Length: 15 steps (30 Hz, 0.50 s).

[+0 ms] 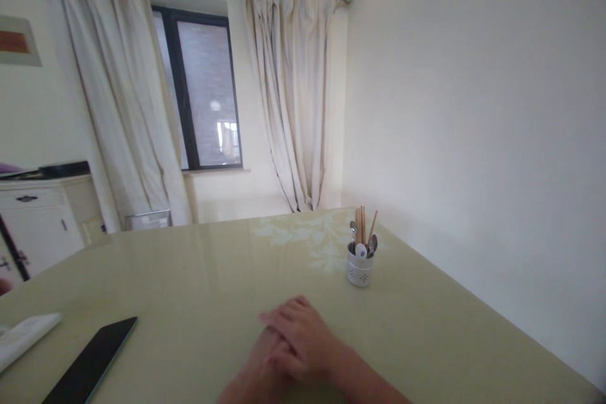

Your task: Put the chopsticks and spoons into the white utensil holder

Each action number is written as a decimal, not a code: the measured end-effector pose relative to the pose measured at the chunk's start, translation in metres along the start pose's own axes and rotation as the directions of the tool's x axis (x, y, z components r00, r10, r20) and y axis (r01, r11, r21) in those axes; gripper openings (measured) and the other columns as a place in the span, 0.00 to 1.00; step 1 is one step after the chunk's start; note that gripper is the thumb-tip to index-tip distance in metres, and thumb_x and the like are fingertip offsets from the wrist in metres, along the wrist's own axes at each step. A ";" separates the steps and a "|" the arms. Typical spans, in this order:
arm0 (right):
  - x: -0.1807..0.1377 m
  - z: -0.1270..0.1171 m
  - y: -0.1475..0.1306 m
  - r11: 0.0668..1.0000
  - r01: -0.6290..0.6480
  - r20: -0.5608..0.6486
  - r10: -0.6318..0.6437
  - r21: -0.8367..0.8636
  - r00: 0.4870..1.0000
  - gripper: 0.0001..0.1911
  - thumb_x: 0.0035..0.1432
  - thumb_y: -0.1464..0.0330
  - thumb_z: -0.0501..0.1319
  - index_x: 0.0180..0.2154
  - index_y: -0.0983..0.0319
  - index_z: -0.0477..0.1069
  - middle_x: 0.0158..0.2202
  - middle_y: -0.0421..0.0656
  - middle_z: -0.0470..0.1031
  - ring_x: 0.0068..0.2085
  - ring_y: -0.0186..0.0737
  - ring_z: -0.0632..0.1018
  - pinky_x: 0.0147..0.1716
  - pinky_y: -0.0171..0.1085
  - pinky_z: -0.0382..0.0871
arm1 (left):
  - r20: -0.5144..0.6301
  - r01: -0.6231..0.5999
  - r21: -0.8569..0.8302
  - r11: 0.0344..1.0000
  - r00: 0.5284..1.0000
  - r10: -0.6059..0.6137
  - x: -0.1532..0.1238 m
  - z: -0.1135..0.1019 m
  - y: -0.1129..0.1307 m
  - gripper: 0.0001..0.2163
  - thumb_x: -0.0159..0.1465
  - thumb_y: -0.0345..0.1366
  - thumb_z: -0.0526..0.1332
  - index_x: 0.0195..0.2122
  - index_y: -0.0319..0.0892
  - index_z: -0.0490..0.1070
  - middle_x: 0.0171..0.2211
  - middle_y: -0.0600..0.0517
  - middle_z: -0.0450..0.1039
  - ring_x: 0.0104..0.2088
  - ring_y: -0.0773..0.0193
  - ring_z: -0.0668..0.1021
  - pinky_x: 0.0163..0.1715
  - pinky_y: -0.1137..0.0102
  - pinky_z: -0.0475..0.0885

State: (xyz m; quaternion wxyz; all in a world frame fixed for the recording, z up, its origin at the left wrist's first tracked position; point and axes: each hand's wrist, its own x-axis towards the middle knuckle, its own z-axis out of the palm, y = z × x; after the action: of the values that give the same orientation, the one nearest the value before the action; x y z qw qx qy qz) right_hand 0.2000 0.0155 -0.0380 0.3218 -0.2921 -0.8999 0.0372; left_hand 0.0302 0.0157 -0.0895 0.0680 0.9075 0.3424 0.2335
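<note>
My right hand (305, 338) lies over my left hand (265, 360), its fingers curled around the back of it. Both rest together on the pale green tabletop (189, 290) at the front middle. The fingers of my left hand are mostly hidden under the right one. Beyond them to the right stands a white perforated utensil holder (358, 270) with wooden chopsticks (362, 227) and several spoons (373, 244) upright in it. It is apart from both hands.
A dark flat tablet-like slab (92, 360) and a white object (28, 336) lie at the table's left. A white cabinet (38, 221) stands beyond. Curtains (293, 88) flank a window (208, 88). A plain wall (473, 126) runs along the right side.
</note>
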 end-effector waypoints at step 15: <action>0.009 0.019 -0.012 0.970 -0.224 0.118 0.234 -0.091 0.965 0.15 0.59 0.56 0.59 0.38 0.59 0.77 0.36 0.46 0.82 0.38 0.49 0.78 0.41 0.44 0.65 | -0.067 -0.267 0.272 0.925 0.953 0.295 -0.001 0.015 -0.006 0.24 0.75 0.38 0.57 0.72 0.50 0.61 0.59 0.50 0.81 0.58 0.59 0.80 0.58 0.67 0.76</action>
State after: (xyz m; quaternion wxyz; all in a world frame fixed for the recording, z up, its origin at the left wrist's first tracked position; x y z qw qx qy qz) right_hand 0.1767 0.0131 -0.0451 0.2455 -0.4031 -0.8797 0.0584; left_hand 0.0331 0.0202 -0.1042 -0.1039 0.9346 0.2393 0.2419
